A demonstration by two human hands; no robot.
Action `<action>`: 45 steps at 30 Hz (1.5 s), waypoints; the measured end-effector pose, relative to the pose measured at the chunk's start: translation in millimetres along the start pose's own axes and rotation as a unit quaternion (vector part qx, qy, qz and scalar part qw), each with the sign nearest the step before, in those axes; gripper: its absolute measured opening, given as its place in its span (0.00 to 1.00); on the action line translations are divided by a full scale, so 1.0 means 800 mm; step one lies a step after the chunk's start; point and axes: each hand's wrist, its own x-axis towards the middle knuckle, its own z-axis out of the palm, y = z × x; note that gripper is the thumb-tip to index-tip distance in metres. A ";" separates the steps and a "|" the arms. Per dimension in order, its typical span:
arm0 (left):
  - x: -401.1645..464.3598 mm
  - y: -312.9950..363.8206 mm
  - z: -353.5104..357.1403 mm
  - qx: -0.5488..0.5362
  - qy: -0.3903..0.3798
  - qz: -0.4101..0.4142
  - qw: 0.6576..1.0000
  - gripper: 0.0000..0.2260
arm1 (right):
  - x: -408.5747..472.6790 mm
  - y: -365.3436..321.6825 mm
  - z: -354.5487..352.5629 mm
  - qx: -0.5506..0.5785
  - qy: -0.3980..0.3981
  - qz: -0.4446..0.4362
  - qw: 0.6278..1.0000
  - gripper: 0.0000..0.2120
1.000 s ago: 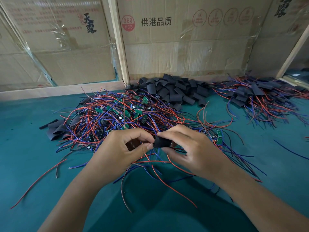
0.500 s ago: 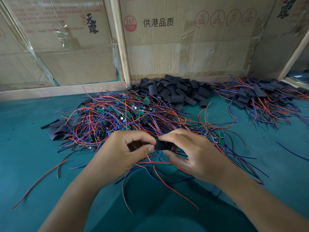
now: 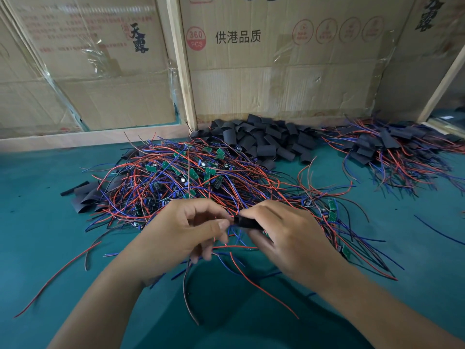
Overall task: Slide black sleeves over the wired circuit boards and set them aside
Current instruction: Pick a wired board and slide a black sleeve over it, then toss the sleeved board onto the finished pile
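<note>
Where the green desk [image 3: 50, 248] meets the cardboard wall [image 3: 276, 84], a tangle of wired circuit boards [image 3: 191, 177] is spread mid-desk, loose black sleeves [image 3: 266, 142] piled at the back edge. Near the front edge, one black sleeve [image 3: 247, 222] is pinched by the right hand [image 3: 289, 238]; wires [image 3: 231, 235] are pinched by the left hand [image 3: 186, 233].

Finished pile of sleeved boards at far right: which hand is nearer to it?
Right. The right hand, holding a black sleeve, sits below-left of the finished pile. The left hand is farther left, across the sleeve from it.
</note>
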 end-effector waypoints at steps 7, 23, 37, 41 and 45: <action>-0.001 -0.008 -0.020 -0.124 0.000 -0.081 0.989 0.14 | 0.004 0.022 -0.012 -0.025 0.031 0.061 0.997 0.08; 0.016 -0.033 -0.013 0.253 0.190 -0.023 0.949 0.14 | 0.016 0.060 -0.050 0.008 0.026 0.183 0.983 0.08; 0.015 -0.032 -0.003 0.314 0.115 0.023 0.942 0.14 | 0.075 0.185 -0.097 -0.297 -0.080 0.305 0.901 0.10; 0.013 -0.033 -0.001 0.347 0.083 0.035 0.933 0.14 | 0.089 0.249 -0.113 -0.373 -0.036 0.327 0.867 0.09; 0.009 -0.032 0.000 0.349 0.057 0.034 0.935 0.16 | 0.090 0.301 -0.129 -0.414 -0.006 0.341 0.844 0.08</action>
